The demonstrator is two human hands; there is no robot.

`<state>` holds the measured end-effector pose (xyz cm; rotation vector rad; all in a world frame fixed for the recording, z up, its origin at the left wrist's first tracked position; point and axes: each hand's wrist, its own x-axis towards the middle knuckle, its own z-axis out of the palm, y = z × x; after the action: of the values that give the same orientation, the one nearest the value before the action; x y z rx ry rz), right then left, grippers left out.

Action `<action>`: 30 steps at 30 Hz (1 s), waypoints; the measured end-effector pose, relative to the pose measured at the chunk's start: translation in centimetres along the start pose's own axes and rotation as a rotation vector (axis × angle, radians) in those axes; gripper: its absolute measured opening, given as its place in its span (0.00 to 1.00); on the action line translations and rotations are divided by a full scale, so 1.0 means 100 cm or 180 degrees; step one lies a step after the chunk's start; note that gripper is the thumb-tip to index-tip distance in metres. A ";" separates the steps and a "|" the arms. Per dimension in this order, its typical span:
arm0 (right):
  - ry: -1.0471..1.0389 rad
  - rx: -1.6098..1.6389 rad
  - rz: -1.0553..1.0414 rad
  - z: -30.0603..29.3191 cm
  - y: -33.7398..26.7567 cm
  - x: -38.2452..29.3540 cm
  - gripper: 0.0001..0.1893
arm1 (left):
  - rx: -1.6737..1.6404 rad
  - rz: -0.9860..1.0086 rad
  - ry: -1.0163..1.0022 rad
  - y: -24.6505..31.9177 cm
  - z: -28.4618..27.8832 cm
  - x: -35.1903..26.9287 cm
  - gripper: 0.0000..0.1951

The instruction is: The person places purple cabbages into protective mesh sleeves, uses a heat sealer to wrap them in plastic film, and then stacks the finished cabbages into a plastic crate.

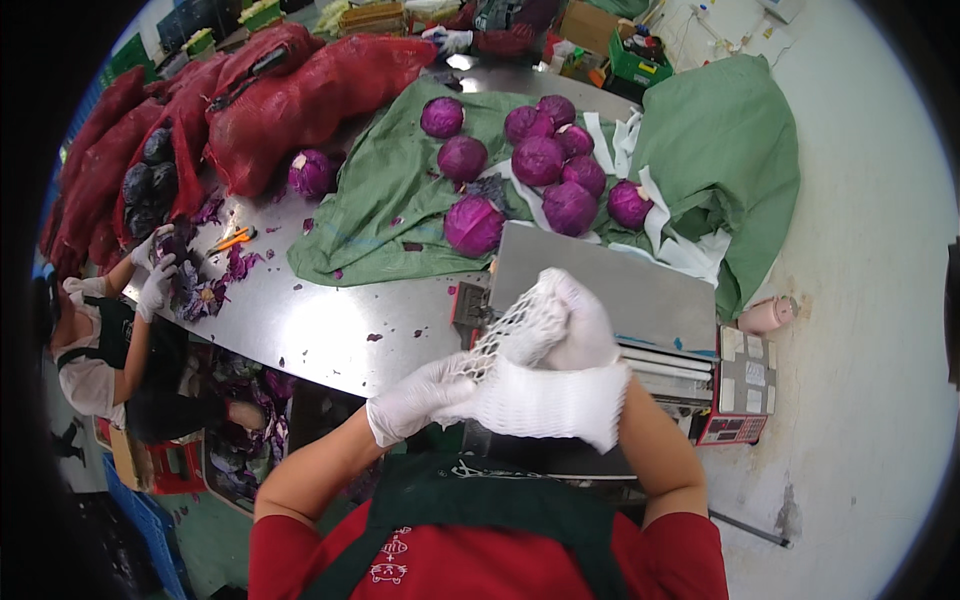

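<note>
Both my hands wear thin white gloves. Between them is a white foam net sleeve (555,397), its mesh stretched wide near the fingers and bunched denser below. My left hand (424,397) pinches the left edge of the net. My right hand (581,322) is closed on the upper part, and the lower band of net lies across my right wrist. Whether the net encircles that wrist cannot be told. Beneath my hands stands a film wrapping machine with a grey plate (600,277). Purple cabbages (538,160) rest beyond it on a green woven sheet (382,195).
A red control box (735,427) and a pink bottle (769,313) sit right, beside the wall. Red mesh sacks (277,105) line the far left of the steel table (330,330). A co-worker (112,345) trims cabbage near an orange cutter (234,239). Another person's gloved hand (450,39) shows at the back.
</note>
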<state>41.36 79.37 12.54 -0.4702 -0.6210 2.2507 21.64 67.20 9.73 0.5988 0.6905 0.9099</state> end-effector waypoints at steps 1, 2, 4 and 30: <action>0.0442 -0.0151 0.0218 0.024 -0.004 0.002 0.09 | -0.0065 -0.0024 0.0028 0.002 -0.019 -0.008 0.19; 0.0350 -0.0959 0.0030 0.028 0.002 0.004 0.09 | 0.0340 0.0067 0.0168 0.000 -0.043 -0.009 0.18; 0.0444 -0.2028 0.0672 0.051 0.022 0.005 0.10 | 0.1123 0.0327 0.0841 0.004 -0.091 -0.012 0.11; 0.1244 -0.3508 -0.0177 0.038 0.186 -0.025 0.05 | 0.1143 0.0894 0.1480 -0.015 -0.110 -0.088 0.11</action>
<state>30.65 65.09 5.60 -1.3431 -1.5932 1.5060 10.29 60.84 4.05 0.8264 1.2262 1.2151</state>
